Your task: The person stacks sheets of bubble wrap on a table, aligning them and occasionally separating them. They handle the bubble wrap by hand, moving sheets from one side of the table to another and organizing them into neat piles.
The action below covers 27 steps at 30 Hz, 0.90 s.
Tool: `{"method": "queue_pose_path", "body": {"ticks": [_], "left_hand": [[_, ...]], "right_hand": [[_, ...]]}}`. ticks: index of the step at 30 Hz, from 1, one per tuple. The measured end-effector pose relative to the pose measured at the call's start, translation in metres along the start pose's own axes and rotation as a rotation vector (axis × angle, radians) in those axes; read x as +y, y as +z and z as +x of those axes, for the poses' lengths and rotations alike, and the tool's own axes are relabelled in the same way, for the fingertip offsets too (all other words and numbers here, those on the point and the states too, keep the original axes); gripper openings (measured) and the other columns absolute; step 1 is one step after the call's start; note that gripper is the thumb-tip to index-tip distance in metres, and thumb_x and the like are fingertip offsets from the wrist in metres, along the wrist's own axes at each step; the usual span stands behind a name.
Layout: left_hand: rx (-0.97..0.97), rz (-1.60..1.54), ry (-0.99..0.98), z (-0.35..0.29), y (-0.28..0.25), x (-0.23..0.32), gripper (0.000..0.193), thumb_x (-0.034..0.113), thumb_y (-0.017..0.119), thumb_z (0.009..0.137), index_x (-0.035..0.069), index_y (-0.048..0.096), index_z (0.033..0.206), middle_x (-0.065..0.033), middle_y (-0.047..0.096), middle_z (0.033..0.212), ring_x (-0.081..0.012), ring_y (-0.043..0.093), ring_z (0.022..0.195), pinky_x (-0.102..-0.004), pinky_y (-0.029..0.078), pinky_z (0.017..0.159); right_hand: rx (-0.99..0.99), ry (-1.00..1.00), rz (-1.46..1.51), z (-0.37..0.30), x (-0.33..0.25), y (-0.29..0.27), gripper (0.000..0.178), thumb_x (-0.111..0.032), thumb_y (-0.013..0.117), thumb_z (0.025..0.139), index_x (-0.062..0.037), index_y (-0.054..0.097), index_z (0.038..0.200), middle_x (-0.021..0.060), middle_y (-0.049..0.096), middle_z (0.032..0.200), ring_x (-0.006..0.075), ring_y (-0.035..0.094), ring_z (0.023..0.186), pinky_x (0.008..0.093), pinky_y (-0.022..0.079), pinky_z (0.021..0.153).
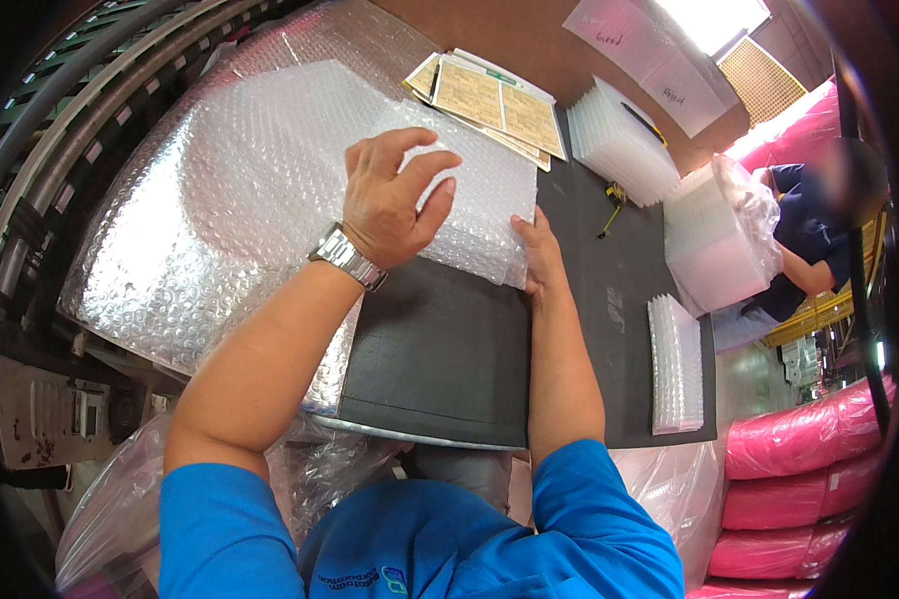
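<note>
A clear bubble wrap piece [474, 225] lies over the black table mat [440, 339], its right edge pinched between the thumb and fingers of my right hand [539, 252]. Above its left part hovers my left hand [395, 195], fingers bent and spread, holding nothing; a metal watch [347, 257] circles that wrist. To the left, a broad stack of bubble wrap sheets [170, 255] covers the table and hangs toward its near edge. Where the held piece ends and the sheets beneath begin is hard to make out.
Papers [499, 100] lie at the back beside a white stack of sheets [624, 140] and a yellow tape measure [614, 205]. A bubble wrap stack [675, 364] sits front right. Another person [809, 230] handles a plastic-covered white stack [714, 240]. Pink rolls [799, 429] are piled right.
</note>
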State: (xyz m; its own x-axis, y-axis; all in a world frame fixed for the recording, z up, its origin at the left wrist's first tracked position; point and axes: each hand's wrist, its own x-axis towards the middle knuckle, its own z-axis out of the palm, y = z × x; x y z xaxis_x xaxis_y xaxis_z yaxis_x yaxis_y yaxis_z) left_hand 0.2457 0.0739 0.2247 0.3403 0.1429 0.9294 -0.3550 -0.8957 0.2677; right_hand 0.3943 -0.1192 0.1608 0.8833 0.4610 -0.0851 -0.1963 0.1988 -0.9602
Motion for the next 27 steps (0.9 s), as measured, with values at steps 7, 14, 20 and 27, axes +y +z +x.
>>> {"method": "queue_pose_path", "body": {"ticks": [7,14,20,27], "left_hand": [[-0.443,0.575,-0.456,-0.009,0.013,-0.018,0.05,0.036,0.055,0.076,0.014,0.046,0.12,-0.0213,0.027,0.133,-0.0412,0.018,0.126,-0.059,0.013,0.097],[-0.999,0.305,-0.532,-0.014,0.018,-0.013,0.054,0.037,0.054,0.078,0.015,0.041,0.126,-0.0226,0.024,0.136,-0.033,0.029,0.125,-0.0466,0.026,0.099],[-0.735,-0.107,-0.252,-0.027,0.025,-0.009,0.047,0.027,0.057,0.077,0.019,0.046,0.122,-0.0183,0.028,0.136,-0.034,0.027,0.126,-0.0505,0.022,0.1],[-1.102,0.368,-0.273,-0.017,0.012,-0.009,0.053,0.046,0.056,0.074,0.022,0.048,0.12,-0.0154,0.037,0.128,-0.031,0.035,0.119,-0.0508,0.026,0.095]], "right_hand": [[0.058,-0.012,-0.048,-0.008,-0.009,0.014,0.065,-0.006,0.053,0.079,-0.0021,0.017,0.133,0.0194,0.043,0.117,0.0275,0.051,0.097,0.0392,0.047,0.077],[0.059,-0.004,-0.023,-0.005,-0.004,0.004,0.062,-0.005,0.053,0.079,-0.002,0.019,0.131,0.0175,0.045,0.115,0.0266,0.05,0.099,0.0386,0.045,0.08],[-0.01,-0.006,0.008,-0.007,-0.006,0.01,0.063,-0.007,0.053,0.081,-0.0019,0.017,0.133,0.0182,0.043,0.118,0.027,0.047,0.104,0.039,0.044,0.083],[0.002,-0.034,-0.01,0.008,0.008,-0.01,0.065,-0.009,0.054,0.082,-0.0005,0.015,0.133,0.0174,0.042,0.12,0.0253,0.045,0.106,0.0365,0.038,0.089]]}}
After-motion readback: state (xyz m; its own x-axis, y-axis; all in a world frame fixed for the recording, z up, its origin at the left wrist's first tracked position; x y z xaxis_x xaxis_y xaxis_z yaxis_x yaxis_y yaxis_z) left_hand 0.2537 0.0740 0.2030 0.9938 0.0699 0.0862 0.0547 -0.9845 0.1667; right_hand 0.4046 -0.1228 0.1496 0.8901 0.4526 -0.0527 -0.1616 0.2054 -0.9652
